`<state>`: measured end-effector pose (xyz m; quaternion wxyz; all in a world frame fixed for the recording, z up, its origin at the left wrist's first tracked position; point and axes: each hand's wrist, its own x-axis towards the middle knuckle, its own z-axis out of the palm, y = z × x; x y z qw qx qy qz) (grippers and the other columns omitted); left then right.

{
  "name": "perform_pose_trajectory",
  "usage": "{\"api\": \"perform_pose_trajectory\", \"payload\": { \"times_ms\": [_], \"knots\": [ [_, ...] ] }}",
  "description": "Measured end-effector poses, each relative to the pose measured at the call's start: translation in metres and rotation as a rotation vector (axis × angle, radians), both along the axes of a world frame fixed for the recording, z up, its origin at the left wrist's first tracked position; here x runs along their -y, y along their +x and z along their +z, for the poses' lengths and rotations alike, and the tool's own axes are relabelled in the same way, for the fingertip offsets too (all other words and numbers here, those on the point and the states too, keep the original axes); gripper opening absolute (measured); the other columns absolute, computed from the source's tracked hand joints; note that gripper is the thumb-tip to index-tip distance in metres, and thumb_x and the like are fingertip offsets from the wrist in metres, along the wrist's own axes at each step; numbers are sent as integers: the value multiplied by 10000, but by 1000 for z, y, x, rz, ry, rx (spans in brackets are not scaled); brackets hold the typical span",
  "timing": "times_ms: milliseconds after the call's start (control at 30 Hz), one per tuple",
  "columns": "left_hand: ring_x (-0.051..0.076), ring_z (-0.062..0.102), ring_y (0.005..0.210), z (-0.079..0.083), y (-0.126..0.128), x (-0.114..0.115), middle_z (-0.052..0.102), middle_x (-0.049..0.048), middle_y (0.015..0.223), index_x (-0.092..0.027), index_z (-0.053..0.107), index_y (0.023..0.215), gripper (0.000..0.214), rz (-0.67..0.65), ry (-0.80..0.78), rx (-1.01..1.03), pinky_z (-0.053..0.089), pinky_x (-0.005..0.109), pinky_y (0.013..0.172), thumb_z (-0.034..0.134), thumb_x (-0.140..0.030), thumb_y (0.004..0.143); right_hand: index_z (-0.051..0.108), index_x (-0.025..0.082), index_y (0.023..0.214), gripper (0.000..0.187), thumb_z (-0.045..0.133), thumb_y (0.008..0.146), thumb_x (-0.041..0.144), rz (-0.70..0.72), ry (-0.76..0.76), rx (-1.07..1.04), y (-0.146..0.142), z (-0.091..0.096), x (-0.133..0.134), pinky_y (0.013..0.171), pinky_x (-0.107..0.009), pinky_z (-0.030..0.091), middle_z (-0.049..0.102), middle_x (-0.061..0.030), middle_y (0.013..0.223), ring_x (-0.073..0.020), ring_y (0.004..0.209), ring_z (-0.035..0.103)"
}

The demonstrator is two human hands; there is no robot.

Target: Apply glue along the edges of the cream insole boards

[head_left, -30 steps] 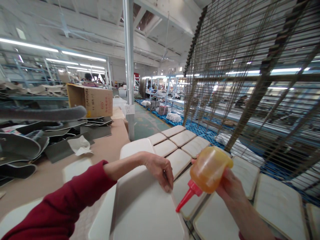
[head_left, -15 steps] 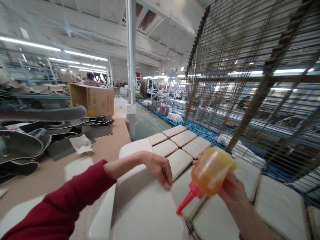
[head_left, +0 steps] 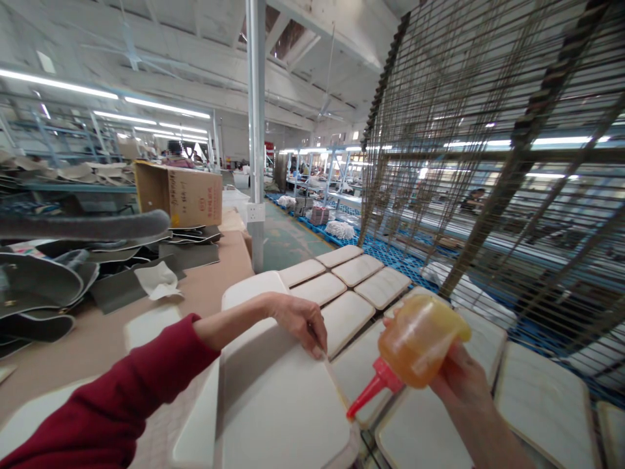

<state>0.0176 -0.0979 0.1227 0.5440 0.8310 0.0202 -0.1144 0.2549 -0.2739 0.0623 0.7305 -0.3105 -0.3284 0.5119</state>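
My right hand point(head_left: 456, 381) is closed round an upturned squeeze bottle point(head_left: 417, 342) of amber glue, its red nozzle point(head_left: 371, 391) pointing down-left near the right edge of a white pad point(head_left: 278, 404). My left hand point(head_left: 300, 319), in a dark red sleeve, rests with curled fingers pressing on the far right corner of that pad. The pad lies on top of a stack of similar white pads point(head_left: 195, 426) on the brown table point(head_left: 97, 339).
Rows of flat white-and-tan panels point(head_left: 356, 268) lie on a rack to the right. A tall wire drying rack point(head_left: 488, 163) rises behind them. Grey material pieces point(head_left: 43, 280), a cardboard box point(head_left: 178, 195) and a white pillar point(head_left: 256, 130) stand at the left and back.
The left hand has slid slightly left and away along the pad's edge. The bottle has drifted a little to the right, nozzle still pointing at the pad's edge.
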Motion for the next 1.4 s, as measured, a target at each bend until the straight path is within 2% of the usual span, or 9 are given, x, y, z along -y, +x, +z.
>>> {"api": "perform_pose_trajectory", "payload": {
  "times_ms": [200, 367, 433, 500, 600, 733, 967, 1167, 1400],
  "knots": [
    [133, 582, 677, -3, -11, -9, 710, 25, 705, -120, 762, 770, 542, 86, 40, -8, 458, 202, 632, 754, -632, 593, 589, 368, 1236, 636, 774, 655, 552, -231, -35, -59, -10, -1, 5, 1024, -594, 367, 666, -76, 1158, -363, 1113, 581],
    [110, 534, 624, -5, -21, -16, 669, -2, 652, -128, 749, 753, 542, 195, 79, 7, 419, 199, 591, 744, -647, 596, 626, 286, 1200, 770, 851, 506, 530, -465, -85, -25, -20, -1, 13, 950, -583, 458, 695, -112, 1060, -380, 1011, 628],
    [109, 518, 620, -6, -26, -18, 649, -9, 638, -128, 741, 753, 545, 241, 89, 14, 403, 199, 574, 736, -653, 604, 648, 273, 1167, 718, 840, 526, 532, -509, -83, 14, -21, -4, 17, 894, -539, 514, 699, -108, 1044, -366, 986, 640],
    [104, 488, 602, -8, -30, -20, 610, -17, 603, -126, 727, 735, 543, 278, 104, 27, 374, 196, 544, 728, -655, 613, 652, 308, 1148, 651, 838, 553, 497, -544, -55, 21, -21, -6, 19, 801, -423, 572, 702, -66, 1050, -311, 944, 661],
    [87, 419, 564, -9, -35, -21, 518, -33, 549, -126, 682, 670, 525, 316, 134, 63, 314, 199, 503, 706, -650, 646, 650, 311, 1131, 734, 884, 453, 464, -627, -43, -31, -23, -7, 20, 730, -319, 584, 690, -47, 1096, -289, 947, 663],
    [84, 364, 562, -11, -40, -20, 446, -43, 544, -140, 605, 623, 518, 356, 144, 76, 271, 212, 503, 667, -651, 685, 635, 257, 1162, 844, 903, 403, 513, -643, -27, -48, -25, -8, 17, 848, -340, 551, 663, -73, 1154, -322, 1059, 617],
    [93, 358, 587, -19, -47, -18, 424, -41, 574, -153, 561, 636, 522, 436, 126, 25, 249, 221, 510, 637, -667, 688, 621, 223, 1192, 766, 847, 529, 533, -695, 57, 29, -26, -20, 11, 844, -369, 561, 635, -91, 1200, -343, 1062, 610],
    [97, 350, 583, -20, -48, -17, 423, -40, 572, -160, 555, 636, 524, 470, 85, 6, 244, 230, 512, 637, -676, 671, 621, 229, 1190, 743, 837, 552, 544, -661, 50, 44, -26, -20, 9, 705, -342, 594, 658, -100, 1139, -346, 1046, 615],
    [95, 343, 578, -23, -50, -20, 410, -40, 574, -160, 546, 638, 522, 484, 97, 1, 236, 231, 510, 626, -674, 680, 624, 232, 1192, 733, 844, 550, 508, -638, 9, -18, -29, -23, 10, 677, -318, 592, 666, -110, 1134, -312, 975, 649]
  ]
}}
